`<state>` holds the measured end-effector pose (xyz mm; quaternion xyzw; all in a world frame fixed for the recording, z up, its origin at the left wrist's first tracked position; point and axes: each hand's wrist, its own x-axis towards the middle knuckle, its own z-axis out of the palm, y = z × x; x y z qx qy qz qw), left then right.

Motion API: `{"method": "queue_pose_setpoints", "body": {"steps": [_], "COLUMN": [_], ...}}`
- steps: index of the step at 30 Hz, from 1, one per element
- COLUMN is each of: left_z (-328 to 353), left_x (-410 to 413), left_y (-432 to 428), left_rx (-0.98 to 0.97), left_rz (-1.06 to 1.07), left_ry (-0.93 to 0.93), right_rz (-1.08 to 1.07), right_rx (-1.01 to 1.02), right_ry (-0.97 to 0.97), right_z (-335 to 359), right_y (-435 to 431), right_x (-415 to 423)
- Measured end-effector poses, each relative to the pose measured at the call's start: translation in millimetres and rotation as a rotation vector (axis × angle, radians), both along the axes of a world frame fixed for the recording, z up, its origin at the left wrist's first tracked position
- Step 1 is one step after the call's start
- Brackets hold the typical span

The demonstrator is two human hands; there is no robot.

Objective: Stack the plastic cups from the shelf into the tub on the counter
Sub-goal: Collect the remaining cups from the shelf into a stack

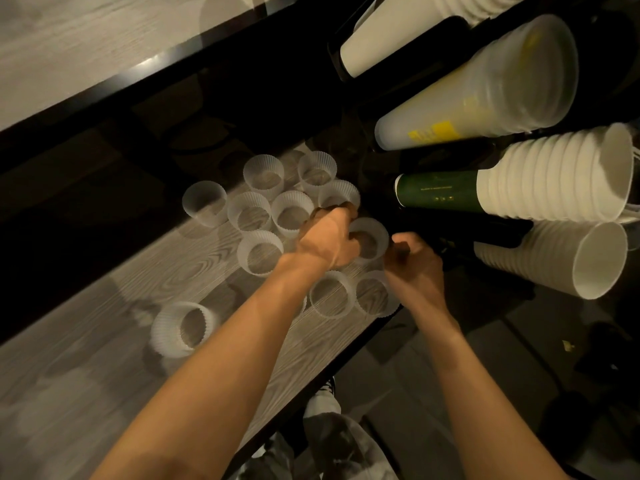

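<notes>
Clear ribbed cups (293,213) on shelf: eleven visible; horizontal cup stacks (485,88) at right: five; hands: two.

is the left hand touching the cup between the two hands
Touching. The head view shows the left hand with its fingers curled over the near rim of the translucent ribbed cup, no gap visible. The right hand sits just beside it.

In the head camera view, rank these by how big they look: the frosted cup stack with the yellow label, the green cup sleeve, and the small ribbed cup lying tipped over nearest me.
1. Frosted cup stack with the yellow label, clearly largest.
2. Green cup sleeve.
3. Tipped ribbed cup.
The last two look close, and the tipped cup lies nearer the camera, so their order is unsure.
</notes>
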<state>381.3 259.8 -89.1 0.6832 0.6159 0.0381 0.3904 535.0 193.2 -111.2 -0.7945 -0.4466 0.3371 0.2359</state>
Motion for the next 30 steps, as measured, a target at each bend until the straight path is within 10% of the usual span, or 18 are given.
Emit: {"method": "queue_pose_setpoints", "body": {"steps": [30], "left_z": [-0.8], "left_x": [42.5], "left_y": [-36.5], "left_rx": [0.114], "left_rz": [-0.243], "left_ry": [0.207], "right_rz": [-0.039], "right_rx": [-0.003], "right_ry": [-0.289], "right_z": [11.5], "right_y": [-52.1], "right_x": [15.3]}}
